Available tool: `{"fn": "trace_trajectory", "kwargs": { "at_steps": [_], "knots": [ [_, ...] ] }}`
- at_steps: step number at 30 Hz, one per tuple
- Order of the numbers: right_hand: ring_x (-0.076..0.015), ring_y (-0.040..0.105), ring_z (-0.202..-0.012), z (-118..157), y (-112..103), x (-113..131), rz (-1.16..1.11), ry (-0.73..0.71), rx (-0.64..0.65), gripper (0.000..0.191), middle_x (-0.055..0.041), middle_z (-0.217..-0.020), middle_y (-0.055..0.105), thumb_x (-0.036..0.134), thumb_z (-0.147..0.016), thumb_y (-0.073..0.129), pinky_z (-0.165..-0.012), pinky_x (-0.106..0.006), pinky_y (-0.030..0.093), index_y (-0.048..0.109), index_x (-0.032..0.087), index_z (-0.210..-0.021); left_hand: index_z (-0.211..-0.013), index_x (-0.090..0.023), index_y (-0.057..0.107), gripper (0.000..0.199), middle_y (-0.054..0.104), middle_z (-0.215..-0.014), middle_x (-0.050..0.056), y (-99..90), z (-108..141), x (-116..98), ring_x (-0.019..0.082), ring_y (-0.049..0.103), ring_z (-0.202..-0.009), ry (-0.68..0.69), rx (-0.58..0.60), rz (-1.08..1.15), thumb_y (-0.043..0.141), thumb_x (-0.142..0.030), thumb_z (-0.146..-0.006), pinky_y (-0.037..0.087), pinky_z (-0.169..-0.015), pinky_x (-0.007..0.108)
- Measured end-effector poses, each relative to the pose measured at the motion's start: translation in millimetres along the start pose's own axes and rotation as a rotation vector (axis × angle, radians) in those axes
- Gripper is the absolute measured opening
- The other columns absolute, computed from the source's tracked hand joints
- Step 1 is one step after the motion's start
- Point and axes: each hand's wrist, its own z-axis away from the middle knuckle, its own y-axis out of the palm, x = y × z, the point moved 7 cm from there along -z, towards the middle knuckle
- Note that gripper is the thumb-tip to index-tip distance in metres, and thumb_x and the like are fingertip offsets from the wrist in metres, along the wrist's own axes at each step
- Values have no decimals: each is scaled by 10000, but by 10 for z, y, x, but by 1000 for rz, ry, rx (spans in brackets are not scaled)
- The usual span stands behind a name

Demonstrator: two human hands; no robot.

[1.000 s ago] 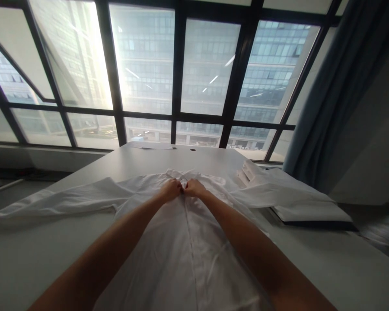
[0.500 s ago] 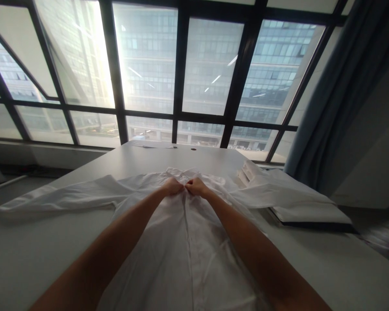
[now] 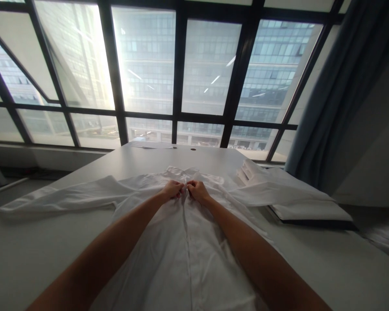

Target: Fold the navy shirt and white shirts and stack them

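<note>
a white shirt (image 3: 171, 250) is pinched at the front by two bare hands. by the left hand (image 3: 173, 189), the cloth is gripped between thumb and bent fingers; by the right hand (image 3: 198, 190), it is gripped in the same way just beside, the fingertips of both nearly meeting over the front seam (image 3: 185, 224), a little below the collar (image 3: 179, 172). whether a button is held between them cannot be told. the shirt is laid out flat, front up, along a pale table (image 3: 29, 255), its collar pointed to the far end and its lower part flanked by the forearms. one sleeve (image 3: 74, 196) is stretched out to the left, across the tabletop; the other (image 3: 257, 194) is extended to the right, where a pile of white cloth (image 3: 314, 211) is met. the sleeve's end cannot be made out against it. a dark edge (image 3: 320, 224) is seen beneath the pile. at the table's far end, a white sheet (image 3: 154, 145) is seen near a small dark spot (image 3: 193, 149). the scene is backed by dark-framed windows (image 3: 210, 69), through which a glassy building (image 3: 275, 56) is seen, and is bordered on the right by a blue-grey curtain (image 3: 320, 112).
</note>
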Motion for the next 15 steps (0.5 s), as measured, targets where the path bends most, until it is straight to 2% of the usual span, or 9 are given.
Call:
{"fn": "trace_trajectory", "kwargs": {
  "at_steps": [6,11,15],
  "knots": [
    [-79,433,-385,22,13,2,-74,-6,16,92,48,-486,531,160,-714,544,-370,-172,337,622,134,-754,-612,-125,582,298,534,-509,-33,7,29,-20,50,420,-362,7,-5,17,514,-223,-885,280,-384,187],
    [-100,536,-451,42,20,-12,-175,88,26,98,10,-590,616,134,-705,540,-419,-189,459,626,137,-751,-563,-139,545,318,499,-467,-41,6,16,-17,55,412,-360,10,-8,5,547,-248,-862,287,-387,185],
    [-108,581,-479,35,27,-29,-188,102,40,21,0,-622,641,141,-714,592,-443,-192,495,609,143,-726,-569,-142,543,318,486,-453,-42,23,10,-23,58,407,-355,31,14,-14,525,-238,-871,268,-379,185]
  ]
}}
